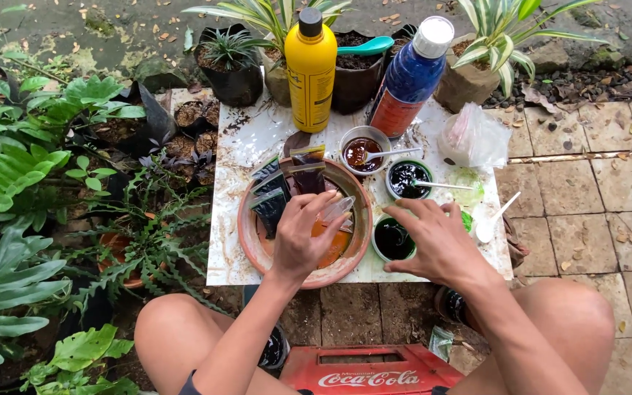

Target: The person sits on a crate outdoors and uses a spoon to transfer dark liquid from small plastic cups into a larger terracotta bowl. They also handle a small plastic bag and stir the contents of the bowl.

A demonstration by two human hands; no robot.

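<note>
My left hand (299,235) reaches into a terracotta dish (254,245) and holds a small clear bag with orange liquid (333,223). Several small bags of dark liquid (271,199) stand against the dish's far and left wall. My right hand (437,241) rests on the white board (228,219) beside a small bowl of dark liquid (392,239), its fingers spread and touching the bowl's rim.
Behind stand a bowl of brown liquid with a spoon (360,153), a bowl of black liquid with a spoon (407,178), a yellow bottle (311,69), a blue bottle (410,79), a plastic bag (473,137) and a white spoon (493,221). Potted plants crowd the left; a red crate (371,369) sits under me.
</note>
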